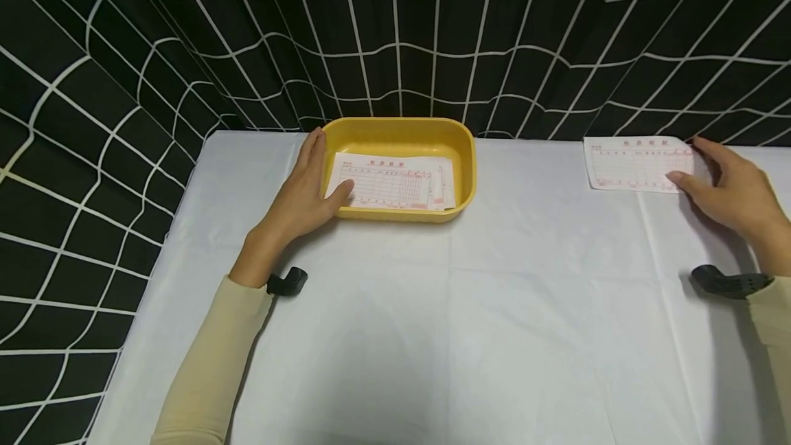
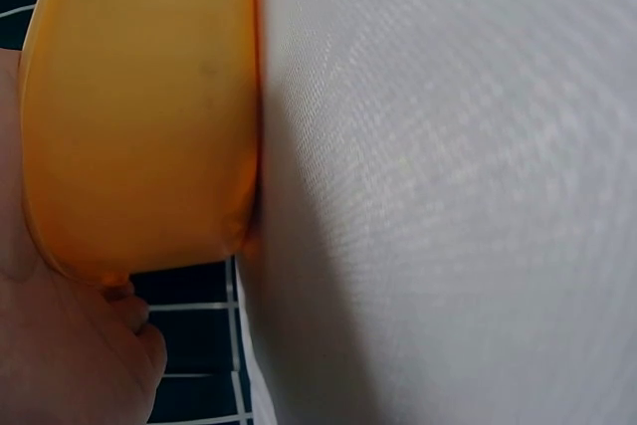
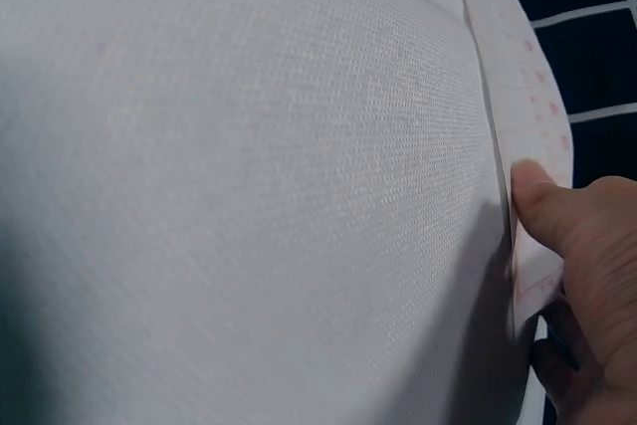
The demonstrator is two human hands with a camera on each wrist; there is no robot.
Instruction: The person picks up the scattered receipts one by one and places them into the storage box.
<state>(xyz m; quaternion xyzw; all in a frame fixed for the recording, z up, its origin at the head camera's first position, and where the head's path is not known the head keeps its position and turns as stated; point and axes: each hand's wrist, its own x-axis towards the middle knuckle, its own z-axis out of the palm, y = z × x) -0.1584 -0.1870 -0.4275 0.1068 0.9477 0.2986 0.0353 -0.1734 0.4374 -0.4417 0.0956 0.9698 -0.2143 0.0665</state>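
A yellow plastic basin [image 1: 404, 215] stands near the table's back edge, left of centre. My left hand [image 1: 301, 191] grips its left end, thumb over the front rim and fingers along the outer side. Inside the basin lie overlapping white receipt slips [image 1: 383, 183] printed in red. Far to the right, my right hand [image 1: 735, 187] pinches the right end of another receipt slip [image 1: 636, 165], with the thumb on the printed face. In the right wrist view this slip [image 3: 532, 106] is close over the cloth, and the fingers curl behind its edge.
A white cloth [image 1: 494, 314] with faint creases covers the table. Dark fabric with a white grid [image 1: 426, 26] hangs behind the back edge and along the left side. Each wrist wears a black strap mount, the left one [image 1: 289, 281] just above the cloth.
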